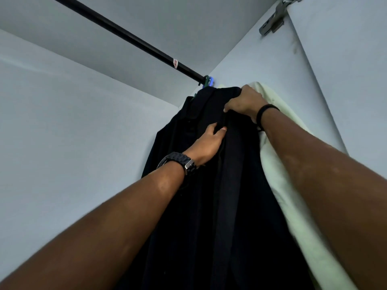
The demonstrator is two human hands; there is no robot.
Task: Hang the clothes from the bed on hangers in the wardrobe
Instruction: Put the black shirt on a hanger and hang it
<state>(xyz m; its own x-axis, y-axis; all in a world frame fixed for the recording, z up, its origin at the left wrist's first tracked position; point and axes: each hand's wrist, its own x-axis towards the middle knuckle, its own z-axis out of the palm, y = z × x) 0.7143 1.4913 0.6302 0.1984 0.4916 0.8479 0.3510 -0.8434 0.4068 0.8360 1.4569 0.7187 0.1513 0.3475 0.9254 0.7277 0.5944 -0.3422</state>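
rail: black wardrobe rail (pixel 134 39), upper left to centre, red-and-white sticker (pixel 175 63), writing unreadable
left hand (pixel 209 143): pinching black garment (pixel 209 206)
right hand (pixel 244 102): gripping the garment's top, centre

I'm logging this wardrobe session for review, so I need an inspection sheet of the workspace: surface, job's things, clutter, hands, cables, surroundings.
Surface: nothing seen; no table or bed in view.
Job's things: dark garments hang from the black rail; a pale green garment hangs to their right; green and blue hanger hooks sit on the rail.
Clutter: nothing seen.
Hands: left hand holds a fold of the dark fabric; right hand grips the garment's top edge.
Cables: nothing seen.
Surroundings: pale wardrobe walls; metal door hinge at upper right.
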